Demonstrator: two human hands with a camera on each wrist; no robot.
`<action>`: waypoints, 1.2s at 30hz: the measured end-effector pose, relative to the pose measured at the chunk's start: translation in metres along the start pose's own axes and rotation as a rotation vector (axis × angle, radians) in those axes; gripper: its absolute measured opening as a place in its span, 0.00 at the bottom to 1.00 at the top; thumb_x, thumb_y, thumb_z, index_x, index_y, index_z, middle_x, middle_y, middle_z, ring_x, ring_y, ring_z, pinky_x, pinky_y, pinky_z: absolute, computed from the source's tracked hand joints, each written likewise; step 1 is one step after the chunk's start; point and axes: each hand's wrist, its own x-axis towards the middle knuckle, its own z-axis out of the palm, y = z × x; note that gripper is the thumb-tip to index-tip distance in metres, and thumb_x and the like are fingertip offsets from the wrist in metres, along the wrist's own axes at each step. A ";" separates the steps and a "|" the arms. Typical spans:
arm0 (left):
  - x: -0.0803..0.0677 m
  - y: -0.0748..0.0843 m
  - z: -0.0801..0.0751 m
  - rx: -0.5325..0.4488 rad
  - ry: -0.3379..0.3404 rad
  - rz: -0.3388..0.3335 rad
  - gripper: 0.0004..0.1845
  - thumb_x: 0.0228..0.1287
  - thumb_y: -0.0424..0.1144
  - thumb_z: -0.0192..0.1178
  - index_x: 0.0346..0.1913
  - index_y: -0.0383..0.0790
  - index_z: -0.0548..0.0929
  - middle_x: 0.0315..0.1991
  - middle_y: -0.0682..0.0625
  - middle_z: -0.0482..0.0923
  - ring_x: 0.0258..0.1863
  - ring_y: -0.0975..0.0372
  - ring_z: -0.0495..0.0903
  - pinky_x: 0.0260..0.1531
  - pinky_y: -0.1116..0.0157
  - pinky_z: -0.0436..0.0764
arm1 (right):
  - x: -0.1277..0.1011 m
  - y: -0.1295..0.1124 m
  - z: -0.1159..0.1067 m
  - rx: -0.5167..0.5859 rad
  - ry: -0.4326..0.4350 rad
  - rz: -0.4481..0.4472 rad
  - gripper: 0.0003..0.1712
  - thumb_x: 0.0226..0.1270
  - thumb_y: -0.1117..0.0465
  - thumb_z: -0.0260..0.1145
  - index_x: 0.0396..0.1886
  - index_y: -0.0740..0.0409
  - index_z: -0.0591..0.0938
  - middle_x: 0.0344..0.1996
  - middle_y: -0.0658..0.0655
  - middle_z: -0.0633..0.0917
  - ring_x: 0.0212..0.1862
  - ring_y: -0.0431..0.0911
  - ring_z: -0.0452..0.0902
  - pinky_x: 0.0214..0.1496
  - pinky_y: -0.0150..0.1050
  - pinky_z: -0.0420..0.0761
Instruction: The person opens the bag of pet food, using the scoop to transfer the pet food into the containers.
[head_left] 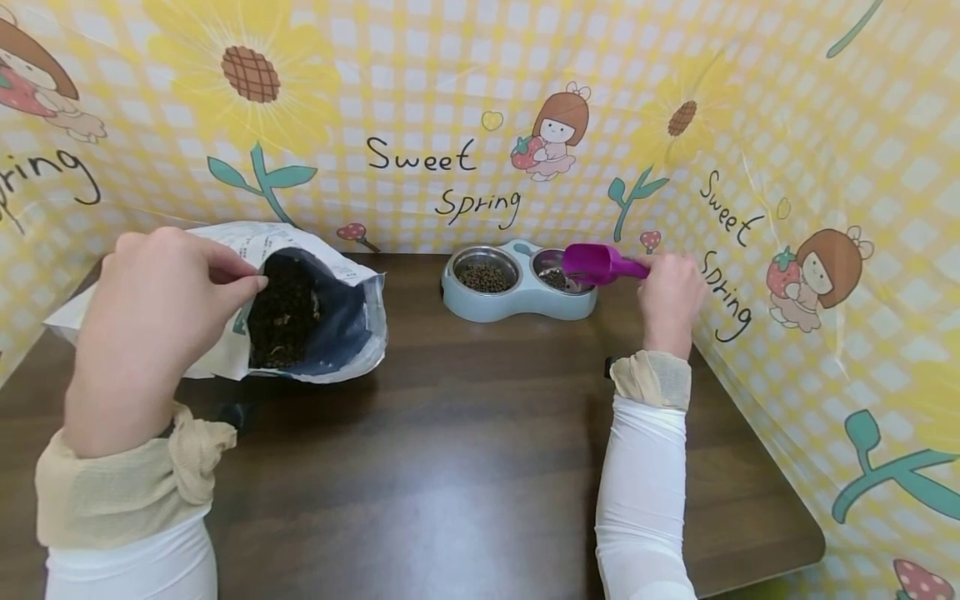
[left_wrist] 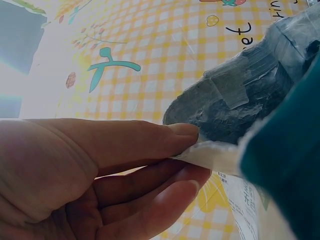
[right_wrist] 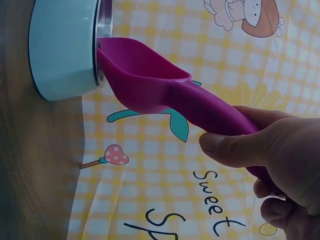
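My left hand (head_left: 161,308) pinches the opened rim of a white bag (head_left: 352,367) between thumb and fingers. The bag lies on its side with its mouth held wide, showing a dark blue lining and dark brown pellets (head_left: 283,317) inside. In the left wrist view the pinched edge (left_wrist: 212,155) sits at the fingertips. My right hand (head_left: 673,296) grips the handle of a purple scoop (right_wrist: 145,80), its bowl tipped over the right cup of a light blue double pet bowl (head_left: 517,307). Brown kibble (head_left: 483,278) fills the bottom of the left cup; some kibble (head_left: 555,277) shows in the right one.
The bowl stands on a dark wooden table (head_left: 442,450) near its back edge. A yellow checked sheet (head_left: 420,83) with flowers and cartoon prints rises behind the table and along its sides. The table's rounded corner (head_left: 813,542) is at the front right.
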 end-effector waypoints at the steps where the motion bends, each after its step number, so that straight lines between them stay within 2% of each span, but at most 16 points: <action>1: 0.000 0.000 0.000 0.001 -0.001 0.000 0.08 0.68 0.37 0.71 0.40 0.34 0.95 0.34 0.36 0.93 0.41 0.26 0.83 0.40 0.35 0.77 | 0.000 0.000 0.001 0.000 0.011 0.001 0.25 0.65 0.76 0.68 0.55 0.48 0.94 0.53 0.66 0.93 0.51 0.68 0.87 0.44 0.64 0.86; 8: -0.001 -0.001 -0.001 0.011 -0.011 0.002 0.09 0.69 0.37 0.71 0.41 0.33 0.95 0.34 0.36 0.93 0.39 0.25 0.82 0.38 0.35 0.77 | 0.001 0.001 0.009 0.021 0.096 0.005 0.23 0.64 0.77 0.70 0.50 0.50 0.94 0.51 0.61 0.95 0.50 0.66 0.86 0.51 0.63 0.86; 13: 0.000 0.001 -0.001 0.004 -0.001 0.006 0.08 0.68 0.37 0.71 0.40 0.34 0.95 0.34 0.36 0.93 0.39 0.25 0.82 0.39 0.35 0.76 | 0.002 0.005 0.012 0.038 0.157 -0.013 0.22 0.64 0.78 0.68 0.49 0.52 0.95 0.50 0.59 0.95 0.47 0.66 0.84 0.49 0.63 0.84; 20: 0.001 0.001 -0.002 0.007 -0.005 0.004 0.09 0.68 0.37 0.72 0.41 0.33 0.95 0.34 0.36 0.93 0.40 0.25 0.81 0.39 0.35 0.76 | 0.004 0.007 0.013 0.042 0.159 0.011 0.22 0.66 0.78 0.68 0.51 0.51 0.94 0.52 0.59 0.95 0.49 0.66 0.83 0.54 0.62 0.83; 26: 0.002 0.001 -0.001 0.010 -0.009 0.008 0.09 0.69 0.37 0.72 0.42 0.33 0.95 0.34 0.36 0.93 0.39 0.25 0.81 0.37 0.36 0.76 | 0.005 0.007 0.013 0.065 0.203 0.025 0.21 0.68 0.77 0.68 0.51 0.51 0.93 0.51 0.59 0.95 0.48 0.65 0.82 0.54 0.60 0.82; 29: 0.001 0.001 -0.001 0.011 -0.011 0.006 0.09 0.69 0.37 0.72 0.42 0.33 0.95 0.34 0.36 0.93 0.40 0.25 0.81 0.38 0.36 0.76 | 0.005 0.007 0.013 0.051 0.175 0.031 0.23 0.67 0.77 0.68 0.52 0.51 0.94 0.52 0.59 0.95 0.50 0.65 0.83 0.55 0.61 0.82; 36: 0.001 0.001 0.000 0.004 -0.014 0.002 0.09 0.69 0.37 0.72 0.42 0.33 0.95 0.34 0.36 0.93 0.39 0.25 0.81 0.37 0.37 0.76 | 0.002 0.009 0.008 0.037 0.044 0.058 0.25 0.62 0.76 0.70 0.55 0.51 0.93 0.55 0.63 0.93 0.52 0.69 0.85 0.55 0.64 0.83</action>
